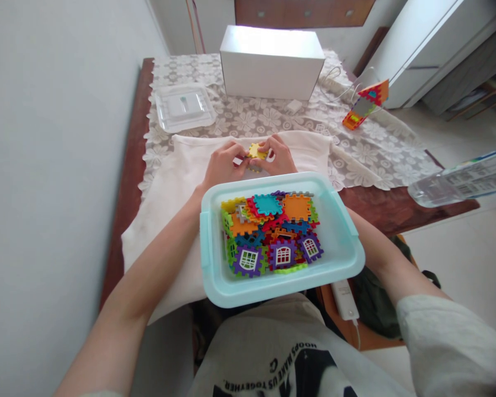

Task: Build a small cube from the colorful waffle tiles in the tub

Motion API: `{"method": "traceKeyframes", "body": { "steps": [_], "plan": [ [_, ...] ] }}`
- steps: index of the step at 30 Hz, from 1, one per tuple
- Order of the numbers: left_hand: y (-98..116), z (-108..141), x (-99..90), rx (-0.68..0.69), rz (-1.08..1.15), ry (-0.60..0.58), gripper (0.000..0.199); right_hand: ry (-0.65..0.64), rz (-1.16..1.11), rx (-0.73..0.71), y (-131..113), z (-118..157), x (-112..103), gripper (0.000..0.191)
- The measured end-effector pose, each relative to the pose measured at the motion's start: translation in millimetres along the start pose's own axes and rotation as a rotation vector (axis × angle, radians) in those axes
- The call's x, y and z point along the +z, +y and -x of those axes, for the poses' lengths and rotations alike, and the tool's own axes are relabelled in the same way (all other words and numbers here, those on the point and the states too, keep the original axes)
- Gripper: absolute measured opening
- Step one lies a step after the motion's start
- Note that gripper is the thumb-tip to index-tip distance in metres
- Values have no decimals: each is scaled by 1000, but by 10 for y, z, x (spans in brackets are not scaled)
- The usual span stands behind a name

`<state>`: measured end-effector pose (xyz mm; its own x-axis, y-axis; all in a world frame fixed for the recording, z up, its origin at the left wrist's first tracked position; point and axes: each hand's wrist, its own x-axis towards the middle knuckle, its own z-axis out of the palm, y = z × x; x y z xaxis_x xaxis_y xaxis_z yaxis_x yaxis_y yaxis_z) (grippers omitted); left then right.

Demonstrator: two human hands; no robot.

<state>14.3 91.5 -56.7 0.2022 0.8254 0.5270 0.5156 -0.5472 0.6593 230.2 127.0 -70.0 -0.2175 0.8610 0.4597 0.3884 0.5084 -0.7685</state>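
Beyond a light blue tub, a small yellow toothed piece is pinched between my two hands, with a greyish part under it. My left hand grips its left side with thumb and forefinger. On its right side, the thumb and fingers of my right hand are closed. Inside the tub lie several interlocking plastic pieces, among them an orange piece, a teal piece and a purple piece with a white window.
White cloth covers the near part of the table over a lace tablecloth. Behind stand a white box, a clear plastic lid and a small built house. A clear bottle is at the right.
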Motion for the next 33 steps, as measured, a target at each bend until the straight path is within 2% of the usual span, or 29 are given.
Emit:
{"method": "traceKeyframes", "body": {
  "steps": [5,10,14,17,25,33],
  "plan": [
    [-7,1,-15,14,38,14,9,-101,-16,-134,113,-21,-133,51],
    [-3,10,-47,51,28,-28,10,-196,5,-241,246,-50,-250,39],
    [-10,19,-50,101,63,-48,22,-195,36,-298,261,-33,-264,36],
    [-14,21,-46,126,78,-50,23,-192,47,-333,245,-13,-264,36],
    [5,12,-27,45,100,-36,5,-144,53,-417,230,20,-229,27],
    [25,0,-35,19,92,-11,16,-134,100,-458,167,35,-240,18]
  ]
}}
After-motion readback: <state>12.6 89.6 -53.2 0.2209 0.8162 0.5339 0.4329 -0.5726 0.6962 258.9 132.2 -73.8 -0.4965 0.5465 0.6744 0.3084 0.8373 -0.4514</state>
